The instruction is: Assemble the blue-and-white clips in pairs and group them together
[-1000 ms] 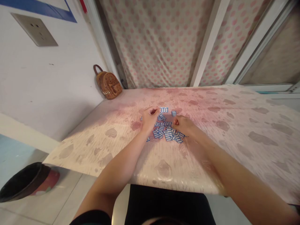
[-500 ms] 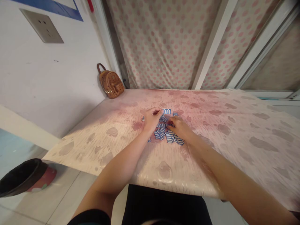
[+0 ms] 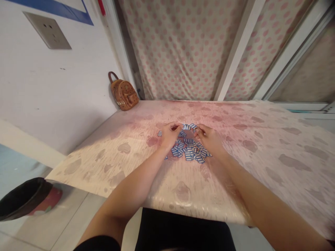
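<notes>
A loose pile of small, flat blue-and-white striped pieces (image 3: 190,153) lies on the patterned tablecloth (image 3: 183,190). My left hand (image 3: 169,136) is behind the pile's left side, thumb and forefinger pinched at the left end of a short blue-and-white striped piece (image 3: 186,127). Across from it, my right hand (image 3: 209,137) has its fingers closed together, tips against another striped piece (image 3: 193,126) close to the first. I cannot tell whether those two pieces touch. More pieces lie between my hands, and one striped bit (image 3: 159,133) sits left of my left hand.
A small brown backpack (image 3: 125,94) leans against the wall at the table's back left corner. A dotted curtain (image 3: 180,48) hangs behind the table. On the floor at left stands a dark-lined bin (image 3: 43,200). A socket plate (image 3: 48,30) is on the wall.
My right hand has moved from the pile back and to the right, its fingertips now at a striped piece. My left hand stays nearly in place; its piece sits slightly lower and tilted.
</notes>
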`<state>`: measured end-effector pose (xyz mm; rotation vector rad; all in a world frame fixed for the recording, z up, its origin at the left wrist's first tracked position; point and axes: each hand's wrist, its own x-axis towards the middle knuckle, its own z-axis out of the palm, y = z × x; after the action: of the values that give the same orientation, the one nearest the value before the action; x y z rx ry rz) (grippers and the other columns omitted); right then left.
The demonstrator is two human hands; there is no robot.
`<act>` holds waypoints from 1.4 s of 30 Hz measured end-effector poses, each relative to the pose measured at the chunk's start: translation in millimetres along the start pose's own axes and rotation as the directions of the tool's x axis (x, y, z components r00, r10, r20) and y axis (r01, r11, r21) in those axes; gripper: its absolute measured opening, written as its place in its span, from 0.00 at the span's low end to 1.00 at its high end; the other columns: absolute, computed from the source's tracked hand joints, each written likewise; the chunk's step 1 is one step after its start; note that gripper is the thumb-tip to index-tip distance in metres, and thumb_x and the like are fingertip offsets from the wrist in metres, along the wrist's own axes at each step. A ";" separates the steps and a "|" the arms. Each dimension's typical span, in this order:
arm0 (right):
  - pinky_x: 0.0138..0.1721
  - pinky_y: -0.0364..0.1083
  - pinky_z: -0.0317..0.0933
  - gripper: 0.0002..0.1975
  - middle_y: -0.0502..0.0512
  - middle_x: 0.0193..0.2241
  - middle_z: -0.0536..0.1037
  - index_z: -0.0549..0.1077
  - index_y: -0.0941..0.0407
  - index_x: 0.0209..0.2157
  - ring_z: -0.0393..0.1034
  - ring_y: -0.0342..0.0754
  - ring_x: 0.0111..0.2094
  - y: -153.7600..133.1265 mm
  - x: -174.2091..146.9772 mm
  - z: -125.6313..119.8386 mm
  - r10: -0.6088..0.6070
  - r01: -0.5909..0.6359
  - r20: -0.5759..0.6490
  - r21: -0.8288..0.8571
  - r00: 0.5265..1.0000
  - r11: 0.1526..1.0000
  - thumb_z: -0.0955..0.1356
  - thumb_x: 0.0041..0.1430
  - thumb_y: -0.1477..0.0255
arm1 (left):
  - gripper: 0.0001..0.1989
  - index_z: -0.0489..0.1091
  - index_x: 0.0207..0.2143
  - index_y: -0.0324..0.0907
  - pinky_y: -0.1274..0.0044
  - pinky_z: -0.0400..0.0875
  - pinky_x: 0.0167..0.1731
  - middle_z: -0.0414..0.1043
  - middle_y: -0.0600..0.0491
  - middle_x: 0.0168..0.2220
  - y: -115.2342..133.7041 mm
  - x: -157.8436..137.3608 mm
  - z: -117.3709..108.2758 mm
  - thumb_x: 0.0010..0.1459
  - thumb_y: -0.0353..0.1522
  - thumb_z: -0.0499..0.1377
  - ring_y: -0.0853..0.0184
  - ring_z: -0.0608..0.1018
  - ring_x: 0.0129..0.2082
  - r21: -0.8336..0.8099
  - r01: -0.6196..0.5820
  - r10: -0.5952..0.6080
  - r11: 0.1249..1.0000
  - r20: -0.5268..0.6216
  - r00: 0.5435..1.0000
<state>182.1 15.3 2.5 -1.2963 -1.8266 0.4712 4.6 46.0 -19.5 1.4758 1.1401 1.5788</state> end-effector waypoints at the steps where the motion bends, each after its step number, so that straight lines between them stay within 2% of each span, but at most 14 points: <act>1: 0.33 0.44 0.57 0.12 0.51 0.23 0.75 0.68 0.53 0.26 0.69 0.47 0.27 -0.9 0.3 -1.3 0.006 -0.007 -0.005 -0.018 1.000 1.000 0.59 0.63 0.72 | 0.05 0.78 0.29 0.39 0.77 0.70 0.32 0.79 0.52 0.29 -0.4 -0.4 0.5 0.54 0.32 0.64 0.68 0.78 0.29 0.000 -0.009 0.009 1.000 0.010 1.000; 8: 0.27 0.45 0.49 0.13 0.48 0.18 0.69 0.66 0.53 0.22 0.61 0.45 0.22 -5.1 -0.2 -5.3 0.038 -0.045 -0.052 -0.145 0.998 0.988 0.65 0.60 0.66 | 0.07 0.79 0.32 0.39 0.78 0.70 0.31 0.80 0.51 0.30 -4.3 -1.9 2.0 0.56 0.35 0.64 0.68 0.78 0.29 0.017 -0.050 0.048 0.999 0.102 0.994; 20: 0.27 0.45 0.48 0.11 0.50 0.21 0.72 0.66 0.53 0.23 0.63 0.46 0.23 -9.8 -2.2 -7.1 0.005 -0.015 -0.042 -0.231 0.999 0.973 0.66 0.59 0.67 | 0.07 0.80 0.33 0.39 0.77 0.71 0.34 0.81 0.49 0.32 1.7 -6.6 4.5 0.57 0.34 0.64 0.67 0.79 0.31 0.038 -0.052 0.046 0.998 0.155 0.987; 33: 0.26 0.44 0.47 0.11 0.49 0.19 0.69 0.64 0.53 0.23 0.61 0.45 0.22 -4.0 -1.6 -5.2 -0.036 0.029 -0.030 -0.212 0.999 0.977 0.65 0.59 0.67 | 0.07 0.80 0.33 0.39 0.78 0.70 0.33 0.81 0.49 0.33 1.1 -6.8 5.7 0.55 0.33 0.65 0.67 0.79 0.31 0.024 -0.010 0.006 1.000 0.177 0.984; 37: 0.27 0.43 0.52 0.07 0.48 0.22 0.70 0.69 0.54 0.33 0.65 0.46 0.24 0.0 -0.3 -4.0 0.002 -0.012 -0.077 -0.136 0.997 0.991 0.68 0.57 0.65 | 0.07 0.80 0.32 0.38 0.79 0.69 0.31 0.80 0.50 0.31 1.0 -6.1 6.0 0.54 0.34 0.65 0.68 0.78 0.29 -0.011 0.043 -0.041 0.999 0.142 0.989; 40: 0.30 0.44 0.58 0.19 0.50 0.29 0.73 0.69 0.55 0.49 0.67 0.47 0.26 4.8 1.6 -4.9 -0.073 0.065 -0.065 -0.125 0.995 0.990 0.70 0.55 0.67 | 0.08 0.80 0.32 0.38 0.79 0.69 0.30 0.80 0.50 0.31 0.5 -5.7 5.7 0.54 0.34 0.65 0.69 0.77 0.28 -0.029 0.096 -0.092 0.995 0.134 0.987; 42: 0.32 0.45 0.60 0.24 0.52 0.34 0.73 0.68 0.54 0.55 0.68 0.47 0.28 7.5 2.6 -5.5 -0.147 0.142 -0.018 -0.161 0.989 0.977 0.69 0.56 0.70 | 0.09 0.80 0.33 0.37 0.80 0.68 0.29 0.80 0.50 0.30 0.0 -5.5 5.3 0.53 0.35 0.65 0.69 0.76 0.28 -0.038 0.134 -0.128 0.990 0.137 0.982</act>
<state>190.6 19.9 1.6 -1.2568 -1.9492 0.2292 10.6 41.8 -21.8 1.4235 1.0921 1.3861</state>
